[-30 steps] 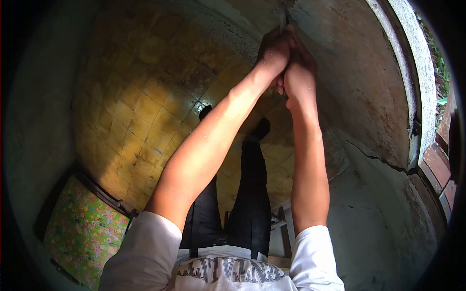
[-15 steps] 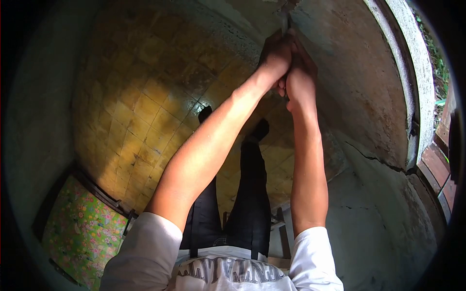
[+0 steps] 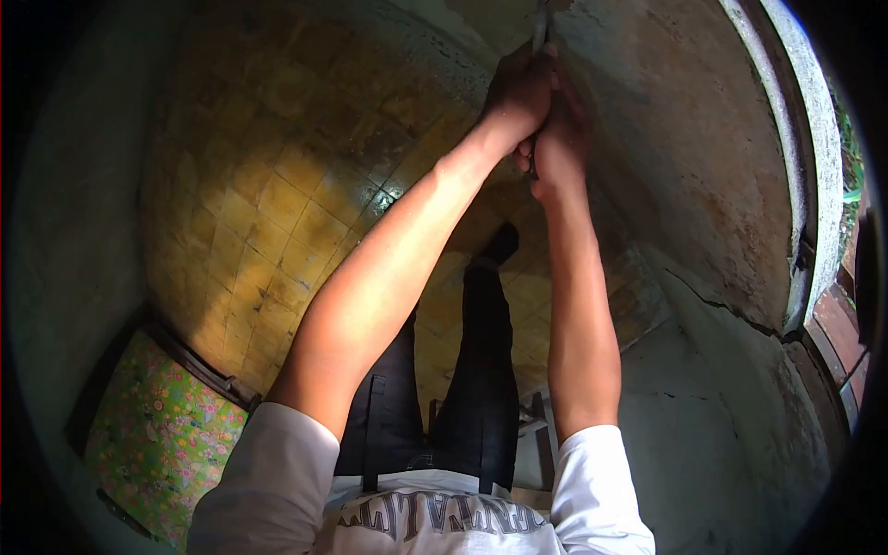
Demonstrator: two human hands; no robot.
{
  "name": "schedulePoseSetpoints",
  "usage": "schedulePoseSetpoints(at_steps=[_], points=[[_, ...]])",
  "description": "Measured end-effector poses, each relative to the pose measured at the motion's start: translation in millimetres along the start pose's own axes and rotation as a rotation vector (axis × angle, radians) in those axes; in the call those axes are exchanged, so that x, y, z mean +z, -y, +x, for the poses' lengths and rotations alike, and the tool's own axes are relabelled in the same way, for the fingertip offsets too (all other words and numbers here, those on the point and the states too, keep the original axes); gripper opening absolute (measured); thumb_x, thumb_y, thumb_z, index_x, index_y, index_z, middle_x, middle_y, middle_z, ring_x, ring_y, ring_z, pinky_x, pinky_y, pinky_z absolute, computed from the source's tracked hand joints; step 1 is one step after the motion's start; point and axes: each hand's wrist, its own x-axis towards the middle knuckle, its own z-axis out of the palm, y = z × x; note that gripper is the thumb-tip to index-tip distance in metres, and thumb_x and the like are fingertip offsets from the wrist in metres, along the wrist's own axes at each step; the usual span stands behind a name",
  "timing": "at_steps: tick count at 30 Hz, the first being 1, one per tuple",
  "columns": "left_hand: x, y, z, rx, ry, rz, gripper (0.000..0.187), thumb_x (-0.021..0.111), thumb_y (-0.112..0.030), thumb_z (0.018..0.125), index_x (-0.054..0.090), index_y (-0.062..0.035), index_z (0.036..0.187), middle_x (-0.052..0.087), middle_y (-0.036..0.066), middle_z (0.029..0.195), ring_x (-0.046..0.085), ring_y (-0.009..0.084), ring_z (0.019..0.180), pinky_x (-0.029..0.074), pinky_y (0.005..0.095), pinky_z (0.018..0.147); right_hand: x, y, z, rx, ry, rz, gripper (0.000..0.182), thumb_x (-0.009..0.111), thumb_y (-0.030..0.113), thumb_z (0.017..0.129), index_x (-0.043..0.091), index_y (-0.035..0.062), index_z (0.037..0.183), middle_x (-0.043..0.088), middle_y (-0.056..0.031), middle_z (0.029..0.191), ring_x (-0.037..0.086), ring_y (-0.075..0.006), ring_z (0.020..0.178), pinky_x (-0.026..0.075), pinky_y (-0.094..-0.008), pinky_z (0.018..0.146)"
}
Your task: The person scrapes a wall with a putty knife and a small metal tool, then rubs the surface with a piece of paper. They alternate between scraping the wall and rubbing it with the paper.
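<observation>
At the top of the head view, my left hand (image 3: 520, 92) and my right hand (image 3: 561, 139) are close together, both closed around a thin tool (image 3: 540, 32). Its narrow, greyish upper part sticks up between the fingers toward the wall corner, and a dark end shows below them. What kind of tool it is cannot be made out. Behind its tip is a stretch of worn wall (image 3: 481, 23) with peeling paint. Most of the fingers are in shadow.
Yellow floor tiles (image 3: 287, 208) spread below on the left. A chair with a green flowered cover (image 3: 162, 425) stands at the lower left. On the right are a stained wall (image 3: 703, 139), a long crack (image 3: 712, 302) and a pale curved frame (image 3: 814, 139).
Both hands have shifted slightly up and to the left together with the tool. The view has turned a little, and one foot is now hidden behind my left forearm.
</observation>
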Motion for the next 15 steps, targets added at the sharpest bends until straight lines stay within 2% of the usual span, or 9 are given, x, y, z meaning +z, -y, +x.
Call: schedulePoseSetpoints(at_steps=[4, 7, 10, 13, 15], points=[[8, 6, -4, 0.050, 0.031, 0.030, 0.033, 0.042, -0.033, 0.100, 0.049, -0.0050, 0.084, 0.051, 0.006, 0.061, 0.043, 0.0148, 0.037, 0.036, 0.0321, 0.033, -7, -2, -5, -0.020, -0.018, 0.024, 0.040, 0.035, 0.022, 0.103, 0.048, 0.0122, 0.140, 0.046, -0.0005, 0.051, 0.039, -0.0084, 0.036, 0.031, -0.0273, 0.033], [2, 10, 8, 0.069, -0.031, 0.020, 0.035, 0.044, -0.032, 0.099, 0.055, -0.0005, 0.087, 0.060, 0.011, 0.069, 0.057, 0.0213, 0.061, 0.046, 0.0375, 0.059, -3, 0, 2, -0.018, 0.006, -0.007, 0.040, 0.035, 0.023, 0.104, 0.049, 0.0131, 0.140, 0.046, -0.0001, 0.051, 0.039, -0.0083, 0.036, 0.031, -0.0268, 0.033], [-5, 4, 3, -0.069, 0.022, 0.013, 0.035, 0.044, -0.032, 0.099, 0.055, -0.0012, 0.086, 0.060, 0.011, 0.071, 0.057, 0.0209, 0.067, 0.046, 0.0373, 0.063, 0, -2, 5, 0.001, 0.033, 0.015, 0.040, 0.035, 0.024, 0.104, 0.049, 0.0138, 0.140, 0.046, -0.0001, 0.051, 0.039, -0.0084, 0.036, 0.031, -0.0268, 0.033], [5, 12, 3, 0.101, -0.004, -0.050, 0.036, 0.043, -0.035, 0.100, 0.050, -0.0048, 0.083, 0.053, 0.005, 0.063, 0.046, 0.0146, 0.039, 0.037, 0.0323, 0.034, -6, 2, -2, 0.010, 0.003, -0.008, 0.040, 0.036, 0.024, 0.104, 0.048, 0.0139, 0.140, 0.046, -0.0003, 0.051, 0.039, -0.0085, 0.036, 0.031, -0.0271, 0.033], [6, 10, 10, 0.096, -0.033, -0.064, 0.036, 0.043, -0.035, 0.100, 0.050, -0.0047, 0.084, 0.054, 0.006, 0.063, 0.046, 0.0152, 0.039, 0.037, 0.0319, 0.033, -3, 9, -1, 0.015, 0.006, -0.063, 0.040, 0.036, 0.024, 0.103, 0.048, 0.0138, 0.141, 0.046, -0.0004, 0.051, 0.039, -0.0085, 0.036, 0.031, -0.0270, 0.033]])
